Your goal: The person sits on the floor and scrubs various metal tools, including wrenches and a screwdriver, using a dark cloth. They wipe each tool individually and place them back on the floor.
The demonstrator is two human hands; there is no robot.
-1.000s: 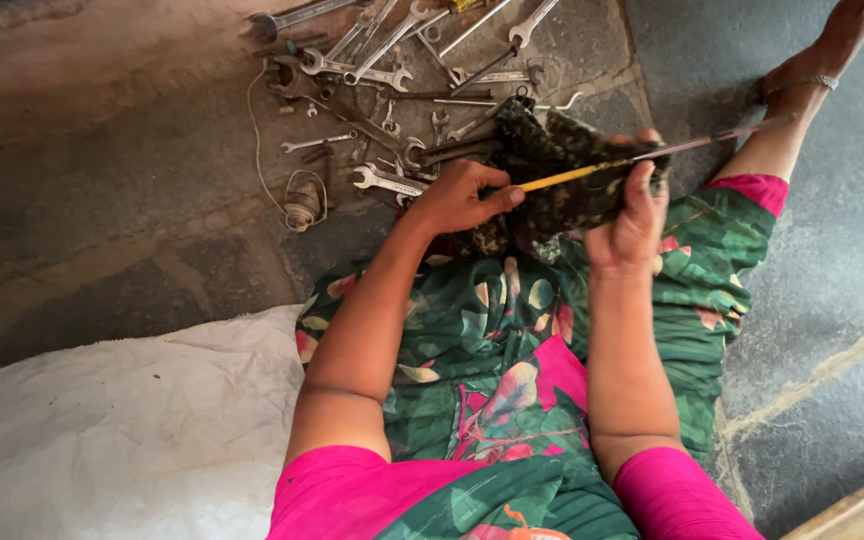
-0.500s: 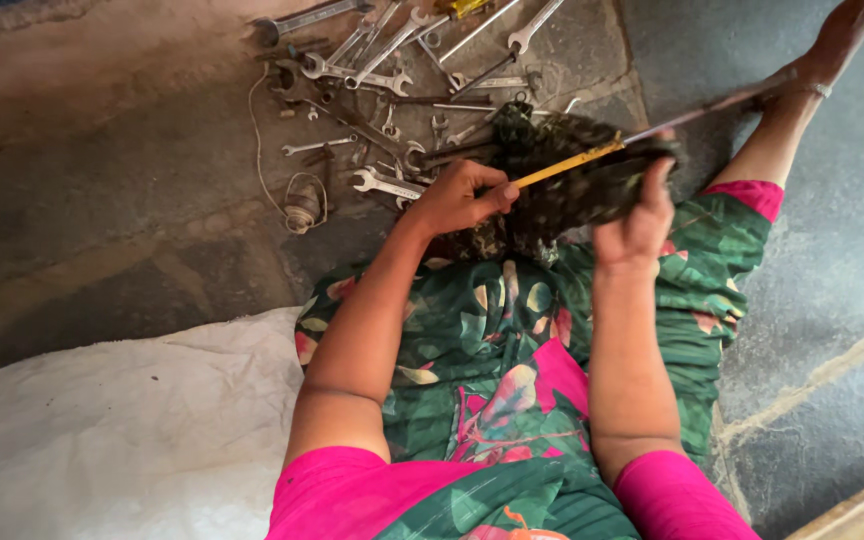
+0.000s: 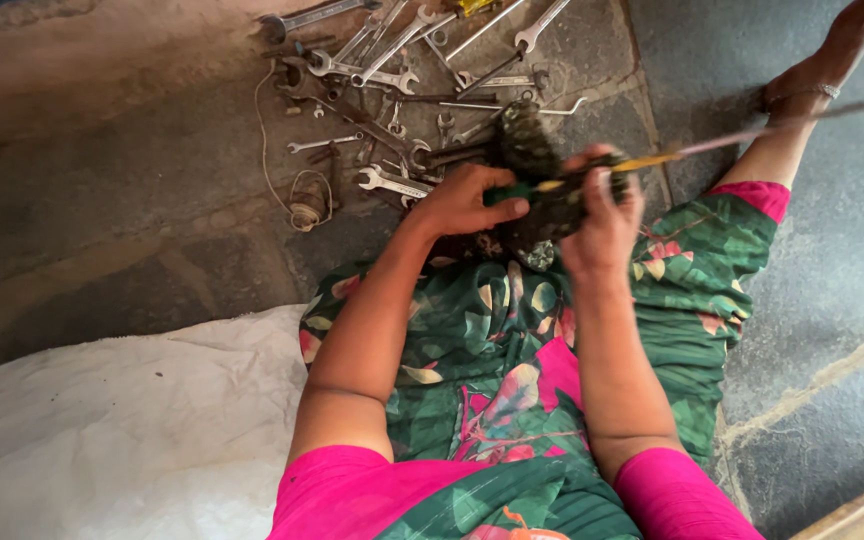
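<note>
My left hand (image 3: 464, 198) grips the handle end of a long screwdriver (image 3: 742, 135) with a green and yellow handle; its thin metal shaft points right, over my outstretched leg. My right hand (image 3: 602, 222) is wrapped around a dark, dirty patterned cloth (image 3: 542, 190) that is bunched around the yellow part of the screwdriver. Both hands are held above my lap, close together. The screwdriver's tip is blurred.
A pile of wrenches (image 3: 392, 70) and other metal tools lies on the stone floor just beyond my hands. A cord with a small spool (image 3: 304, 212) sits at its left. A white sack (image 3: 122, 430) covers the floor at lower left. My foot (image 3: 837, 50) is at upper right.
My right hand with the cloth has slid left along the screwdriver toward the handle, bunching the cloth. The shaft now sticks out further right and sits flatter.
</note>
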